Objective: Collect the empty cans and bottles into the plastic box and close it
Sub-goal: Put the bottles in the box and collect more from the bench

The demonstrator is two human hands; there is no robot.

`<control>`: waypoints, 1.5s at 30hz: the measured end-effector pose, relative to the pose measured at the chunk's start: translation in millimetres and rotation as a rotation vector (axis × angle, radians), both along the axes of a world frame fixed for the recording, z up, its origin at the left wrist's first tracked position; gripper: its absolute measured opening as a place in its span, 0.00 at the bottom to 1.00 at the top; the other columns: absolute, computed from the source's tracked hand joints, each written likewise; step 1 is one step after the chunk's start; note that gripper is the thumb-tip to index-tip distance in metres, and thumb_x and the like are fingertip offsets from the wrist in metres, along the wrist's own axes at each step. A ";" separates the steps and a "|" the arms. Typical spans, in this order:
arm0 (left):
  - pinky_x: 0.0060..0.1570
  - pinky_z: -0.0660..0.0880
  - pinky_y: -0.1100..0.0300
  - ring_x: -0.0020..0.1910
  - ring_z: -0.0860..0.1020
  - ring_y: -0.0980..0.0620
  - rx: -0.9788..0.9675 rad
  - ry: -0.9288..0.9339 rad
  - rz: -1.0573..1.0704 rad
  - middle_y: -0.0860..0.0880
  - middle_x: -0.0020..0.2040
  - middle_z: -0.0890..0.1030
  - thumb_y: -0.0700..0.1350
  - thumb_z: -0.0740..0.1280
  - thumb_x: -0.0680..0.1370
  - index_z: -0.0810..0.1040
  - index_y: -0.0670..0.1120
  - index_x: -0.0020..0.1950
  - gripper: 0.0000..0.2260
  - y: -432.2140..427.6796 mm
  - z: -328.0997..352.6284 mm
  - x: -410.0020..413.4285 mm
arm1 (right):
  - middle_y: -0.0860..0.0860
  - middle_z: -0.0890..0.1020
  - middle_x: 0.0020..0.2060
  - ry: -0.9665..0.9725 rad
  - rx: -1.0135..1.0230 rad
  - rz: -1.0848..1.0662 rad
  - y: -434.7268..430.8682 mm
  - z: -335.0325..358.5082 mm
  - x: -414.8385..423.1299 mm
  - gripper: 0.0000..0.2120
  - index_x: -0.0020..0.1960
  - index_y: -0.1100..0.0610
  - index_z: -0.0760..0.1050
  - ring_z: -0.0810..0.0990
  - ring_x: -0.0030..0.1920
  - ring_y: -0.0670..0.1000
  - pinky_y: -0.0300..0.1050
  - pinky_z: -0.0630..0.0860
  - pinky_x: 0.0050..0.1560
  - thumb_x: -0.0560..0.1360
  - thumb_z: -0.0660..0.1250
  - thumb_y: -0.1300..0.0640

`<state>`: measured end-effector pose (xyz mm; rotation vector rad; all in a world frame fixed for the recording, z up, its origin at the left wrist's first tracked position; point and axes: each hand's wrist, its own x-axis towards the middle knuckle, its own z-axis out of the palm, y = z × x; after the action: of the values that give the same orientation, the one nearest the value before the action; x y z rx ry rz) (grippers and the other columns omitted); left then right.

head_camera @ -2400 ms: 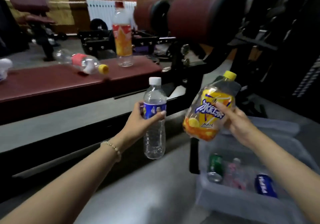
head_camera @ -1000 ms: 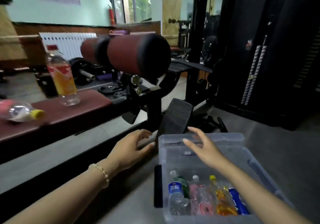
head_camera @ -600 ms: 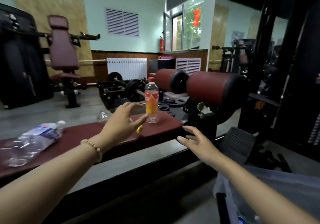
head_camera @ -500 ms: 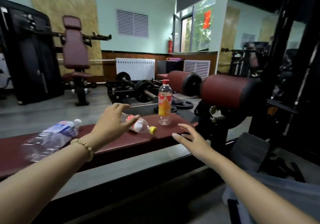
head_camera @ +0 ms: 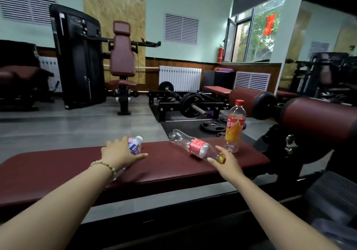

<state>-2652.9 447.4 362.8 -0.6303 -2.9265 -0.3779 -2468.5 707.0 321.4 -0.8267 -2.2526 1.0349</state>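
Observation:
On the dark-red padded bench [head_camera: 173, 170] a crushed clear bottle with a blue-and-white label [head_camera: 135, 145] lies at the left. My left hand [head_camera: 118, 153] rests over it with fingers spread and covers most of it. A clear bottle with a red label [head_camera: 196, 145] and yellow cap lies on its side in the middle. My right hand [head_camera: 227, 163] is open, its fingers on either side of the capped neck. An orange drink bottle with a red cap [head_camera: 234, 127] stands upright just beyond. A pale corner of the plastic box [head_camera: 334, 230] shows at the bottom right.
Two maroon roller pads [head_camera: 316, 118] on a black frame jut out over the bench's right end. A black footplate [head_camera: 332, 193] sits low on the right. A barbell with plates [head_camera: 191, 104] and weight machines stand on the grey floor behind.
Both bottles I held earlier went into the box. My view then swung up to the bench and both hands reached forward, the left onto the crushed bottle, the right to the lying bottle's neck.

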 end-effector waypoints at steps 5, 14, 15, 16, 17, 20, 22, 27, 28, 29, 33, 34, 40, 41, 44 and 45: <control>0.56 0.71 0.50 0.58 0.75 0.39 -0.046 0.014 0.093 0.43 0.59 0.75 0.64 0.68 0.67 0.65 0.49 0.67 0.34 -2.8 -10.1 -12.4 | 0.56 0.79 0.58 -0.079 0.105 -0.054 -5.0 0.1 3.9 0.22 0.64 0.56 0.72 0.77 0.57 0.55 0.45 0.71 0.56 0.72 0.69 0.51; 0.53 0.77 0.50 0.51 0.80 0.45 0.813 -0.221 -0.314 0.43 0.53 0.80 0.52 0.78 0.62 0.71 0.44 0.58 0.30 57.1 7.0 48.9 | 0.60 0.79 0.37 0.088 -0.121 -0.090 17.9 37.0 75.5 0.16 0.47 0.70 0.78 0.73 0.38 0.50 0.45 0.70 0.42 0.71 0.70 0.55; 0.52 0.78 0.52 0.49 0.80 0.48 0.879 -0.308 -0.386 0.45 0.52 0.81 0.49 0.79 0.62 0.71 0.44 0.58 0.29 68.2 14.7 66.1 | 0.57 0.78 0.37 0.159 -0.129 -0.104 24.9 44.1 88.8 0.14 0.45 0.67 0.79 0.74 0.39 0.50 0.46 0.73 0.44 0.71 0.70 0.55; 0.49 0.78 0.56 0.48 0.80 0.50 0.919 -0.400 -0.461 0.47 0.51 0.81 0.48 0.79 0.63 0.72 0.45 0.58 0.28 78.8 22.2 85.0 | 0.56 0.79 0.38 0.236 -0.131 -0.120 32.1 51.8 104.0 0.10 0.44 0.63 0.79 0.76 0.40 0.51 0.49 0.76 0.48 0.71 0.70 0.56; 0.46 0.77 0.60 0.46 0.80 0.52 0.930 -0.508 -0.541 0.49 0.49 0.82 0.48 0.78 0.64 0.72 0.45 0.57 0.25 88.4 29.7 105.7 | 0.55 0.80 0.39 0.332 -0.134 -0.128 39.0 58.8 120.8 0.07 0.45 0.60 0.77 0.78 0.40 0.51 0.49 0.78 0.50 0.72 0.70 0.56; 0.44 0.76 0.63 0.43 0.82 0.53 0.830 -0.861 -0.858 0.49 0.47 0.83 0.49 0.74 0.66 0.76 0.46 0.55 0.19 116.2 39.4 167.8 | 0.53 0.80 0.40 0.571 -0.188 -0.134 54.4 74.3 177.9 0.09 0.52 0.59 0.72 0.79 0.35 0.48 0.36 0.80 0.38 0.73 0.68 0.59; 0.39 0.78 0.63 0.38 0.82 0.55 0.723 -1.135 -1.002 0.50 0.42 0.84 0.48 0.71 0.68 0.77 0.46 0.51 0.14 136.8 29.2 210.7 | 0.51 0.80 0.40 0.620 -0.228 -0.147 64.7 71.6 213.9 0.06 0.50 0.57 0.73 0.81 0.32 0.43 0.33 0.79 0.33 0.74 0.67 0.58; 0.41 0.80 0.59 0.37 0.83 0.52 0.525 -1.591 -1.009 0.48 0.40 0.85 0.51 0.73 0.65 0.80 0.45 0.48 0.16 200.5 -36.7 320.5 | 0.50 0.79 0.38 0.717 -0.409 -0.262 95.3 31.0 288.4 0.02 0.44 0.53 0.73 0.80 0.30 0.41 0.33 0.77 0.29 0.76 0.64 0.58; 0.43 0.80 0.58 0.38 0.83 0.51 0.516 -1.630 -1.005 0.48 0.41 0.85 0.53 0.76 0.61 0.82 0.46 0.47 0.19 213.2 -48.6 340.0 | 0.50 0.79 0.39 0.749 -0.431 -0.303 102.6 22.5 303.3 0.02 0.45 0.54 0.72 0.80 0.32 0.43 0.33 0.77 0.29 0.76 0.64 0.59; 0.44 0.80 0.57 0.37 0.83 0.51 0.514 -1.660 -0.978 0.48 0.40 0.85 0.55 0.77 0.60 0.83 0.45 0.45 0.20 225.3 -60.0 358.0 | 0.50 0.79 0.40 0.777 -0.449 -0.344 111.7 12.7 317.9 0.03 0.47 0.55 0.71 0.80 0.33 0.44 0.32 0.77 0.29 0.75 0.65 0.59; 0.36 0.80 0.61 0.32 0.82 0.52 0.512 -1.752 -0.850 0.50 0.35 0.84 0.54 0.72 0.66 0.82 0.45 0.41 0.13 269.1 -95.1 426.5 | 0.51 0.80 0.40 0.799 -0.489 -0.486 150.5 -31.8 375.2 0.03 0.48 0.56 0.72 0.80 0.31 0.42 0.35 0.77 0.35 0.75 0.66 0.60; 0.35 0.79 0.61 0.33 0.82 0.53 0.512 -1.750 -0.836 0.50 0.36 0.84 0.55 0.71 0.67 0.82 0.46 0.43 0.13 281.0 -103.5 438.4 | 0.50 0.79 0.39 0.810 -0.471 -0.518 159.1 -40.9 390.0 0.02 0.44 0.55 0.74 0.78 0.34 0.44 0.37 0.76 0.40 0.74 0.66 0.60; 0.36 0.71 0.67 0.35 0.76 0.60 0.656 -1.301 -0.798 0.52 0.40 0.80 0.52 0.75 0.65 0.79 0.50 0.48 0.15 351.0 -148.1 475.5 | 0.47 0.78 0.42 0.845 -0.268 -0.639 217.5 -67.3 483.9 0.08 0.54 0.56 0.72 0.75 0.41 0.42 0.35 0.73 0.48 0.75 0.64 0.63; 0.34 0.72 0.71 0.33 0.77 0.63 0.678 -1.220 -0.792 0.52 0.40 0.81 0.48 0.74 0.69 0.79 0.48 0.49 0.11 357.9 -153.8 481.7 | 0.48 0.78 0.43 0.796 -0.256 -0.656 224.9 -76.7 494.0 0.09 0.54 0.56 0.71 0.76 0.42 0.42 0.32 0.73 0.47 0.75 0.64 0.63; 0.37 0.75 0.72 0.33 0.80 0.65 0.639 -1.097 -0.752 0.51 0.39 0.81 0.40 0.71 0.72 0.78 0.46 0.47 0.06 374.4 -182.4 494.6 | 0.51 0.78 0.43 0.632 -0.338 -0.652 237.9 -121.5 505.8 0.08 0.53 0.57 0.70 0.75 0.46 0.48 0.23 0.72 0.36 0.75 0.64 0.64; 0.36 0.76 0.72 0.36 0.81 0.62 0.574 -1.076 -0.734 0.50 0.40 0.82 0.39 0.71 0.72 0.78 0.45 0.48 0.06 377.2 -193.9 497.9 | 0.52 0.78 0.44 0.570 -0.400 -0.659 239.8 -138.7 506.7 0.08 0.54 0.57 0.71 0.74 0.48 0.50 0.22 0.70 0.33 0.75 0.65 0.63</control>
<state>-2155.0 824.6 168.9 -1.7890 -2.9115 -2.0871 -1961.8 946.8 182.7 -1.1496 -1.1889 1.1983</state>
